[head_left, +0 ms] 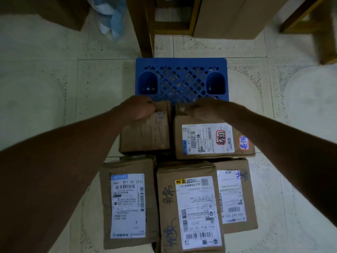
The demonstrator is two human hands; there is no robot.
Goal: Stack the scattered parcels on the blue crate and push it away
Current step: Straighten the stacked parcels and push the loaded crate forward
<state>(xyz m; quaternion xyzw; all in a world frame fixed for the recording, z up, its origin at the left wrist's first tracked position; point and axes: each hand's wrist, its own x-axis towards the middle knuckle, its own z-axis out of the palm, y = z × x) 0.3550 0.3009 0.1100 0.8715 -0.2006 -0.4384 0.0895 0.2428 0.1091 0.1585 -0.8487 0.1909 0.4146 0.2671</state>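
The blue crate point(181, 79) lies on the tiled floor ahead, its lattice face up. Several brown cardboard parcels sit close in front of it. My left hand point(138, 108) grips the far edge of a plain taped parcel point(145, 136). Beside it, my right hand point(202, 109) grips the far edge of a parcel with a white label and red stamp point(209, 139). Nearer to me lie three more labelled parcels: a left one point(127, 203), a middle one point(191, 207) and a right one point(235, 196), which is partly under its neighbours.
Wooden furniture legs point(144, 28) and a large cardboard box point(229, 15) stand just beyond the crate. A crumpled blue and white bag point(109, 17) lies at the back left. Another wooden frame point(310, 21) is at the back right. Open tiled floor lies left and right.
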